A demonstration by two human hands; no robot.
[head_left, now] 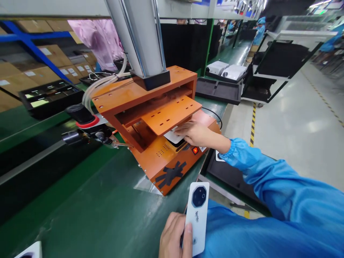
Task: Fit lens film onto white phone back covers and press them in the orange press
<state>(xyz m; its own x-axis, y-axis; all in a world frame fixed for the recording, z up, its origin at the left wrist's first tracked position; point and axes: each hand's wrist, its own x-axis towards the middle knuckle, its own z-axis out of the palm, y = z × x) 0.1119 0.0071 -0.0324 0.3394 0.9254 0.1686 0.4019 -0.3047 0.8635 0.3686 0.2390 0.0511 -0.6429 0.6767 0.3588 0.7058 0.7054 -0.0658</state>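
My left hand is closed around a white phone, thumb on its back, with a dark round camera module at the upper end. Inside an orange pneumatic press, my right hand reaches under the raised plate. Its fingers are bent onto a second white phone, which sits over a dark fixture. Part of that phone is hidden by my fingers and the plate. A lit red switch and crossed black tape mark the front of the press.
A dark tray with another phone lies right of the green bench. A white corner shows at lower left. A regulator juts from the press's left. Black trays and a cart stand beyond.
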